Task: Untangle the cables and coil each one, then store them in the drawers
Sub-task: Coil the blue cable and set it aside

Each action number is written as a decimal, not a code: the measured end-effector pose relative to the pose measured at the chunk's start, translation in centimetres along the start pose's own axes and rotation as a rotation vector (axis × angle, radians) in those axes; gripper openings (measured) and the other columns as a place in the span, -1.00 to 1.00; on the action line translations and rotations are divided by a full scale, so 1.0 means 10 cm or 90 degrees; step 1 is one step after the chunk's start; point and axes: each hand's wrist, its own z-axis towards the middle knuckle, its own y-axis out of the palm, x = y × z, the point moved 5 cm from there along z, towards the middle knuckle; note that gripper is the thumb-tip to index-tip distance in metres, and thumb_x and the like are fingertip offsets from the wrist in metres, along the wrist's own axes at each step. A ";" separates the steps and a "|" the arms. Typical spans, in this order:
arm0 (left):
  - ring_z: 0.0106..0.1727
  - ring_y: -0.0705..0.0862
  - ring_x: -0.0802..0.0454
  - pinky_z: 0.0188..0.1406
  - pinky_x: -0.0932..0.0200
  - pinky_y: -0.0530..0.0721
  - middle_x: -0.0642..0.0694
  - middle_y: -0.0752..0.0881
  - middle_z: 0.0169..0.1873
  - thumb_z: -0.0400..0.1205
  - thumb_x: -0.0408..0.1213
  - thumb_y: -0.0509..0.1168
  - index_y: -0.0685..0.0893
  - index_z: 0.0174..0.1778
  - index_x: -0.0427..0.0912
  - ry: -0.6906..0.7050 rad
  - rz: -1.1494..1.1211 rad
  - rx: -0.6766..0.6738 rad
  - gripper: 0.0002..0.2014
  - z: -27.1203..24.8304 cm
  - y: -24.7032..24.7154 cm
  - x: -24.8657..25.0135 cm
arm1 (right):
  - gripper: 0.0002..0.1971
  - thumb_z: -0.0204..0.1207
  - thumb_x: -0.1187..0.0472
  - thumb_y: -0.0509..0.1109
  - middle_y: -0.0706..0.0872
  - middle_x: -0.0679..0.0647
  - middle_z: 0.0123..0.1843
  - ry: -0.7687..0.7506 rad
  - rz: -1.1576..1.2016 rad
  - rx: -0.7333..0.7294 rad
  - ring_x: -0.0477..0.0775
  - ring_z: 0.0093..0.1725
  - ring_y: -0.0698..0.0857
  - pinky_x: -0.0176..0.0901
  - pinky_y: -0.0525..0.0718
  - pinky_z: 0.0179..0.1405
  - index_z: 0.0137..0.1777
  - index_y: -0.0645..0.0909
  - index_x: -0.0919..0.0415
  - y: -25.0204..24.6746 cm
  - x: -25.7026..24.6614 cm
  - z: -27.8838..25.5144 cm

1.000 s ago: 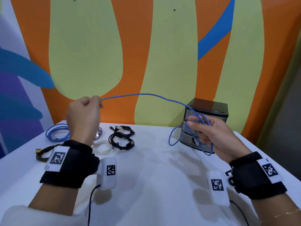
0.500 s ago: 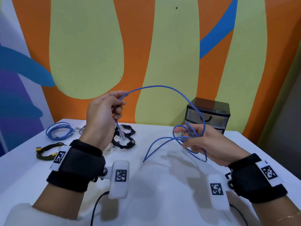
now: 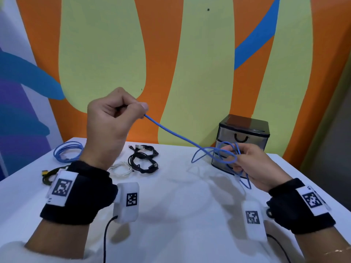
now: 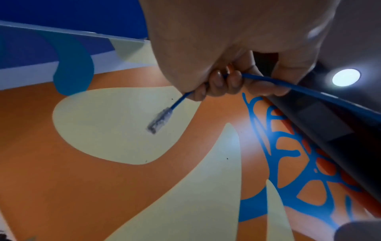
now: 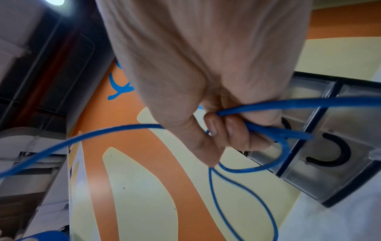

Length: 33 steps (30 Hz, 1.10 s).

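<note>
A thin blue cable (image 3: 171,131) runs taut between my two hands above the white table (image 3: 180,205). My left hand (image 3: 114,120) is raised and grips the cable near its end; the clear plug (image 4: 159,120) hangs free past my fingers (image 4: 218,84). My right hand (image 3: 252,164) holds several coiled loops of the same cable (image 5: 257,146) in curled fingers, right in front of the small drawer unit (image 3: 245,135). The unit's drawers look closed, with black handles (image 5: 332,153).
At the table's back left lie a coiled blue cable (image 3: 67,152), a black-and-yellow cable (image 3: 48,174), a white cable (image 3: 121,168) and a bundle of black cables (image 3: 144,158). A painted wall rises just behind the table.
My left hand has swung up and rightward along the cable, which went from a high arc to a straight, taut line. My right hand has added a loop and stays by the drawers.
</note>
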 end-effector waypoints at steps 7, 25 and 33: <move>-0.38 0.37 -0.10 -0.29 0.13 0.42 0.00 0.43 -0.50 0.54 -0.47 0.38 0.54 -0.42 -0.25 0.051 -0.020 0.090 -0.77 0.08 -0.21 0.09 | -0.70 0.63 0.62 0.22 0.41 0.07 -0.38 0.034 0.060 0.000 0.02 -0.39 0.28 -0.23 0.26 -0.45 0.15 0.71 0.36 -0.03 -0.03 -0.02; -0.29 0.56 0.02 -0.31 0.07 0.50 0.07 0.56 -0.34 0.57 -0.04 0.66 0.85 -0.25 -0.05 0.158 0.254 -0.346 -0.79 -0.40 0.80 0.16 | -0.76 0.50 0.17 0.70 0.52 0.03 -0.46 -0.184 -0.017 0.166 0.05 -0.44 0.40 -0.22 0.41 -0.45 -0.22 0.75 0.30 -0.10 -0.19 -0.08; 0.08 0.72 -0.15 -0.09 -0.01 0.59 0.02 0.73 -0.10 0.69 0.15 0.39 0.76 0.08 0.08 -0.118 0.695 -0.537 -0.76 -0.64 1.03 -0.27 | -0.67 0.64 0.01 0.40 0.18 0.02 -0.52 -0.105 0.302 -0.096 -0.10 -0.60 0.11 -0.17 -0.02 -0.56 0.02 0.69 0.33 0.04 -0.40 -0.20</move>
